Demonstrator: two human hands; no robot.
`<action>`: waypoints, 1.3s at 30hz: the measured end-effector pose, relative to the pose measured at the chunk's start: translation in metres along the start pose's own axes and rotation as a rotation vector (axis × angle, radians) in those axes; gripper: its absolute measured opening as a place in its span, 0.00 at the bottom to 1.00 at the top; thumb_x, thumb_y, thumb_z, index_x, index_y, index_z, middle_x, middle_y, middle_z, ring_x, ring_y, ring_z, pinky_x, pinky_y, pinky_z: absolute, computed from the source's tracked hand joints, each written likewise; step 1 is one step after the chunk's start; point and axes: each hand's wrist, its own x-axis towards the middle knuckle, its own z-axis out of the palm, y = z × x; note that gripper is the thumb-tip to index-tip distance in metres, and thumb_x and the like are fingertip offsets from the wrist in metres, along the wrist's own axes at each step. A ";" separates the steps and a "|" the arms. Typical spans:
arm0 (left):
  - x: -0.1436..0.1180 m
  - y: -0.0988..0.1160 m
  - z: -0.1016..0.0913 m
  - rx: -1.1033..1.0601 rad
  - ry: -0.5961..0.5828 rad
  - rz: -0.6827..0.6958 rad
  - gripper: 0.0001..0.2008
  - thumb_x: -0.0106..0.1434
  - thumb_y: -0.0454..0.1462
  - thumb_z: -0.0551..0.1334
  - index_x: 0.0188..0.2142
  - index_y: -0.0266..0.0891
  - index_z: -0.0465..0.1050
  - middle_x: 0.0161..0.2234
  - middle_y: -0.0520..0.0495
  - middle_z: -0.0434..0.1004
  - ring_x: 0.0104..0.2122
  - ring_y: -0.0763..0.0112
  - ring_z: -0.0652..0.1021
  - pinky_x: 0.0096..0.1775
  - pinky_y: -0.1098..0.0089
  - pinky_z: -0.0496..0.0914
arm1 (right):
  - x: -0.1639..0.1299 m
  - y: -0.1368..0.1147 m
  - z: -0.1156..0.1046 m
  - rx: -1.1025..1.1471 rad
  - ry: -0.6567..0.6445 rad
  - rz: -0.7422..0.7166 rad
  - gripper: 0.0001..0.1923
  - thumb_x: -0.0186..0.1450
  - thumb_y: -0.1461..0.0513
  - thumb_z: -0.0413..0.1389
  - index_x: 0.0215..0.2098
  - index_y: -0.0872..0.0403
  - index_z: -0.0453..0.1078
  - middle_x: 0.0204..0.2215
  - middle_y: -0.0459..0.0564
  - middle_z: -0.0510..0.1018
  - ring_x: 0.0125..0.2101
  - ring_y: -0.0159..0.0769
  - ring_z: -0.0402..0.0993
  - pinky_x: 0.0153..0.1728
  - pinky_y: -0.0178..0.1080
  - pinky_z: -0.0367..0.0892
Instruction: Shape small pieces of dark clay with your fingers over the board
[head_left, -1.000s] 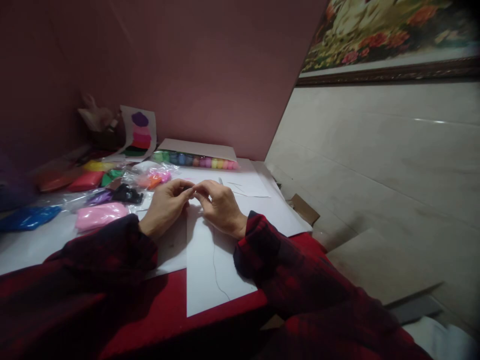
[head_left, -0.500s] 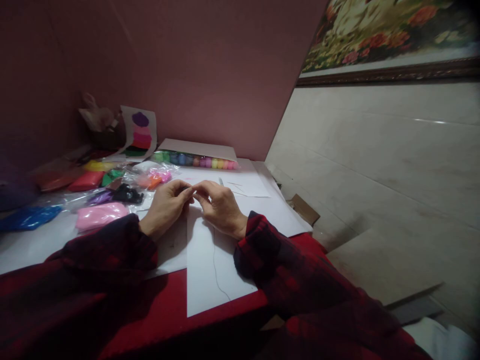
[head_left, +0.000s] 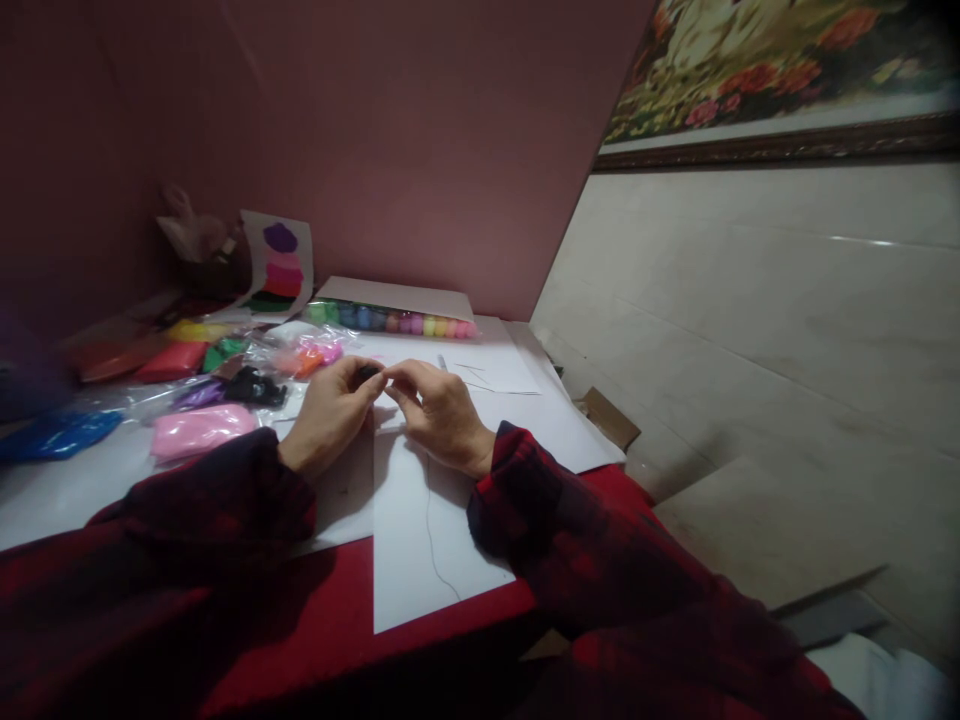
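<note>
My left hand (head_left: 330, 410) and my right hand (head_left: 439, 410) meet fingertip to fingertip over a white sheet of paper (head_left: 431, 520) on the red table (head_left: 315, 620). A small dark lump of clay (head_left: 367, 374) is pinched in the fingertips of my left hand, and the thumb and forefinger of my right hand touch it from the right. Both sleeves are dark red plaid. A thin curved pencil line runs down the paper below my right wrist.
Bags of coloured clay lie to the left: pink (head_left: 199, 430), blue (head_left: 56, 435), red (head_left: 172, 360), black (head_left: 255, 388). A row of small coloured clay tubs (head_left: 390, 322) stands at the back, beside a card with clay shapes (head_left: 281, 262). The table edge drops off at the right, by a cardboard piece (head_left: 607, 415).
The hands have stayed in place. My left fingers have shifted slightly, and the dark lump of clay now shows between the fingertips.
</note>
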 end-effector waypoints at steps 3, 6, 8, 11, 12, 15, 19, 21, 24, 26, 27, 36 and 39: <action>-0.001 0.002 0.001 -0.003 -0.046 -0.022 0.16 0.56 0.49 0.65 0.31 0.37 0.74 0.17 0.53 0.69 0.16 0.71 0.70 0.21 0.70 0.63 | 0.000 0.000 0.000 0.008 -0.002 -0.007 0.09 0.69 0.68 0.54 0.45 0.53 0.72 0.39 0.49 0.81 0.38 0.35 0.75 0.42 0.37 0.69; -0.001 0.004 0.001 -0.004 -0.022 -0.029 0.18 0.58 0.51 0.63 0.28 0.38 0.72 0.19 0.52 0.69 0.16 0.71 0.70 0.21 0.69 0.64 | 0.000 0.001 0.001 -0.006 0.005 -0.017 0.07 0.70 0.67 0.54 0.44 0.53 0.73 0.40 0.50 0.81 0.39 0.36 0.76 0.43 0.37 0.69; -0.001 0.004 0.000 -0.009 -0.014 -0.026 0.18 0.57 0.51 0.63 0.27 0.37 0.72 0.20 0.52 0.70 0.16 0.72 0.70 0.21 0.69 0.65 | -0.001 0.001 0.002 -0.018 0.007 -0.018 0.06 0.70 0.66 0.54 0.43 0.53 0.73 0.40 0.51 0.81 0.40 0.36 0.76 0.43 0.38 0.69; -0.001 0.006 0.000 -0.013 -0.024 -0.018 0.16 0.55 0.49 0.66 0.27 0.37 0.74 0.21 0.51 0.72 0.19 0.71 0.71 0.22 0.70 0.66 | -0.001 0.002 0.002 -0.023 -0.009 -0.018 0.06 0.70 0.66 0.55 0.42 0.53 0.74 0.40 0.50 0.81 0.40 0.36 0.76 0.44 0.38 0.69; -0.001 0.007 0.000 -0.017 -0.028 -0.018 0.16 0.54 0.48 0.66 0.27 0.37 0.75 0.21 0.50 0.73 0.20 0.71 0.72 0.23 0.70 0.66 | -0.001 0.002 0.002 -0.024 -0.015 -0.017 0.06 0.70 0.66 0.55 0.41 0.54 0.74 0.39 0.51 0.81 0.41 0.36 0.76 0.44 0.38 0.69; -0.003 0.010 0.000 -0.038 -0.043 -0.033 0.16 0.51 0.47 0.69 0.30 0.36 0.77 0.24 0.48 0.77 0.21 0.71 0.73 0.25 0.70 0.67 | -0.001 0.001 0.000 -0.027 -0.027 -0.017 0.06 0.71 0.65 0.54 0.39 0.54 0.74 0.38 0.51 0.81 0.40 0.36 0.75 0.44 0.38 0.68; -0.005 0.015 0.001 -0.026 -0.051 -0.051 0.16 0.48 0.47 0.72 0.29 0.36 0.78 0.24 0.48 0.79 0.22 0.70 0.73 0.26 0.70 0.68 | -0.001 0.000 -0.001 -0.041 -0.039 -0.013 0.06 0.70 0.66 0.54 0.38 0.54 0.73 0.37 0.50 0.80 0.38 0.36 0.74 0.43 0.38 0.68; -0.005 0.015 0.001 -0.013 -0.045 -0.047 0.16 0.48 0.46 0.72 0.28 0.36 0.78 0.23 0.48 0.78 0.21 0.71 0.73 0.26 0.70 0.67 | -0.001 -0.001 -0.001 -0.041 -0.047 -0.003 0.06 0.70 0.66 0.54 0.38 0.53 0.73 0.37 0.50 0.80 0.38 0.36 0.74 0.42 0.38 0.67; -0.004 0.016 0.002 -0.005 -0.028 -0.045 0.15 0.47 0.46 0.72 0.27 0.36 0.78 0.20 0.50 0.76 0.19 0.72 0.71 0.24 0.71 0.66 | -0.001 -0.001 -0.002 -0.035 -0.057 0.003 0.06 0.70 0.65 0.54 0.39 0.53 0.73 0.37 0.49 0.80 0.37 0.35 0.74 0.42 0.38 0.67; -0.004 0.016 0.002 -0.008 -0.025 -0.049 0.16 0.46 0.46 0.73 0.26 0.36 0.77 0.19 0.50 0.75 0.18 0.73 0.70 0.23 0.71 0.65 | -0.001 -0.001 -0.002 -0.029 -0.062 -0.002 0.06 0.70 0.66 0.53 0.38 0.54 0.73 0.37 0.50 0.80 0.38 0.35 0.74 0.43 0.38 0.67; -0.004 0.017 0.002 -0.009 -0.029 -0.052 0.16 0.46 0.46 0.73 0.26 0.36 0.76 0.18 0.51 0.74 0.18 0.73 0.70 0.23 0.71 0.64 | -0.001 -0.001 -0.002 -0.026 -0.063 -0.006 0.07 0.70 0.66 0.53 0.38 0.54 0.73 0.37 0.50 0.80 0.38 0.36 0.74 0.43 0.38 0.67; -0.006 0.016 0.003 -0.023 -0.026 -0.070 0.10 0.46 0.40 0.70 0.27 0.37 0.76 0.21 0.51 0.76 0.19 0.73 0.71 0.23 0.71 0.66 | -0.002 0.000 -0.001 -0.052 -0.073 -0.016 0.07 0.69 0.66 0.53 0.38 0.53 0.73 0.36 0.49 0.79 0.36 0.35 0.73 0.40 0.38 0.66; -0.006 0.014 0.003 -0.032 -0.030 -0.091 0.09 0.46 0.37 0.69 0.28 0.38 0.75 0.23 0.51 0.77 0.20 0.72 0.72 0.23 0.72 0.66 | -0.002 0.000 -0.002 -0.041 -0.086 -0.028 0.06 0.69 0.67 0.53 0.38 0.54 0.73 0.36 0.50 0.79 0.36 0.35 0.73 0.40 0.37 0.66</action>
